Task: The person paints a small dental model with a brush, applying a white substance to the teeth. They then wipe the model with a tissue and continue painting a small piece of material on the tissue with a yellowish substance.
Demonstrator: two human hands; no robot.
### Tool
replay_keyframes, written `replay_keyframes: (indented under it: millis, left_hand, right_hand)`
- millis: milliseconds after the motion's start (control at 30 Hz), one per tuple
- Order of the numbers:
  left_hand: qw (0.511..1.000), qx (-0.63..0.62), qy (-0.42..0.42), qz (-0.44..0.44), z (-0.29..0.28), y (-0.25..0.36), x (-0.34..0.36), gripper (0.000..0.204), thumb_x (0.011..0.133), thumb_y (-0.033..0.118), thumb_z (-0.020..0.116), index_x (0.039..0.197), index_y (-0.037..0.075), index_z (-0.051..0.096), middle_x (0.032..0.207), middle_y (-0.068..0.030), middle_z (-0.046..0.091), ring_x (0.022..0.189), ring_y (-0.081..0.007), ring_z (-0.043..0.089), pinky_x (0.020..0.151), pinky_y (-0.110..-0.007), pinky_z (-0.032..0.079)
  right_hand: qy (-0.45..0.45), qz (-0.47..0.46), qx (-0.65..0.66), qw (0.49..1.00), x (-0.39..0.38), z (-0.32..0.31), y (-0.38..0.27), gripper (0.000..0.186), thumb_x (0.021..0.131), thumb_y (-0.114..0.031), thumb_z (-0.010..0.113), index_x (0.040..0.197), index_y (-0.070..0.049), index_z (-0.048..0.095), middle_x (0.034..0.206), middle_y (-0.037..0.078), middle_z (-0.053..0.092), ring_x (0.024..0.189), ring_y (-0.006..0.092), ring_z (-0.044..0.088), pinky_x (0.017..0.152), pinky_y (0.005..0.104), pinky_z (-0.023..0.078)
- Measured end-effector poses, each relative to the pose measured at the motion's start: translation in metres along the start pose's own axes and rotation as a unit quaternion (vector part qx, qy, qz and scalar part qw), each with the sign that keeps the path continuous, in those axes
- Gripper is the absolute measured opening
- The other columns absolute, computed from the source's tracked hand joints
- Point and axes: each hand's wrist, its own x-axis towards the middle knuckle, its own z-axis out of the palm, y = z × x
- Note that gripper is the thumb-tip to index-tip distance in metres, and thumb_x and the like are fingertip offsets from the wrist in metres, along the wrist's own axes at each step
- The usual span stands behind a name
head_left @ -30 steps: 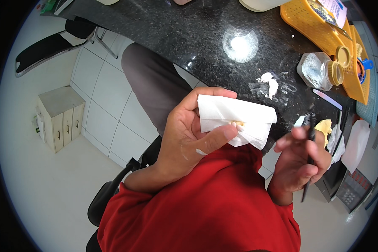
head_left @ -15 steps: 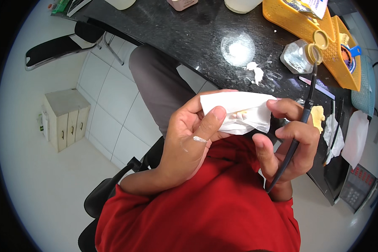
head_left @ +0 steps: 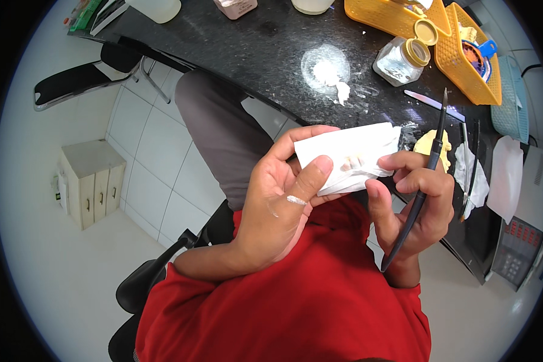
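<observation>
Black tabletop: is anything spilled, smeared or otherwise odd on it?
Yes. A white clump sits directly on the black tabletop, with pale smears beside it, so it looks like spilled or leftover material; I cannot tell what. The bright round patch there seems to be reflected light.

The person in the red shirt (head_left: 283, 289) pinches a folded white tissue (head_left: 359, 143) in the left hand (head_left: 268, 202), small cream-coloured bits (head_left: 351, 163) showing on it; the right hand (head_left: 428, 202), holding a slim dark pointed tool (head_left: 417, 204), is at its edge. On the speckled black counter (head_left: 247, 54), an open clear jar (head_left: 397, 63) stands near yellow baskets (head_left: 473, 81).
</observation>
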Motion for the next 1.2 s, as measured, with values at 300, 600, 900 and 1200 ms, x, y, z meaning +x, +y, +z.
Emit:
replay_keyframes:
  millis: [300,600,900,1200]
  left_hand:
    - [0.998,0.026,-0.012,0.053,-0.002,-0.012,0.005,0.051,0.083,-0.002,0.062,0.127,-0.003,0.039,0.116,-0.0148,0.055,0.108,-0.0191,0.056,0.094,-0.033,0.047]
    - [0.997,-0.062,0.047,0.008,-0.009,0.006,0.014,0.044,0.085,0.001,0.062,0.125,-0.003,0.044,0.116,-0.0139,0.057,0.105,-0.0182,0.058,0.091,-0.031,0.049]
    - [0.995,-0.068,0.035,0.057,-0.022,0.034,0.028,0.042,0.088,0.003,0.058,0.126,-0.005,0.042,0.12,-0.0166,0.055,0.109,-0.0234,0.057,0.094,-0.037,0.049]
    - [0.993,-0.102,0.019,0.052,-0.025,0.041,0.033,0.037,0.091,0.0,0.048,0.126,-0.007,0.038,0.124,-0.0195,0.051,0.115,-0.0274,0.053,0.098,-0.043,0.046]
  right_hand:
    - [0.014,0.018,0.045,0.999,-0.004,0.006,0.007,0.031,0.069,-0.002,0.078,0.083,-0.004,0.049,0.079,0.017,0.064,0.065,0.0188,0.06,0.055,0.0242,0.048]
    - [0.04,0.031,0.139,0.989,0.024,-0.019,-0.002,0.04,0.092,-0.041,0.048,0.103,-0.003,0.048,0.085,0.01,0.049,0.068,0.0137,0.044,0.058,0.023,0.037]
    - [-0.081,-0.005,-0.158,0.984,0.19,-0.012,0.014,0.025,0.093,-0.02,0.055,0.105,0.0,0.065,0.096,0.006,0.064,0.082,0.006,0.055,0.068,0.0171,0.04]
    - [-0.072,0.057,-0.18,0.979,0.2,0.021,-0.032,0.013,0.086,-0.015,0.061,0.086,-0.002,0.064,0.072,0.006,0.065,0.061,0.0114,0.059,0.057,0.0223,0.047]
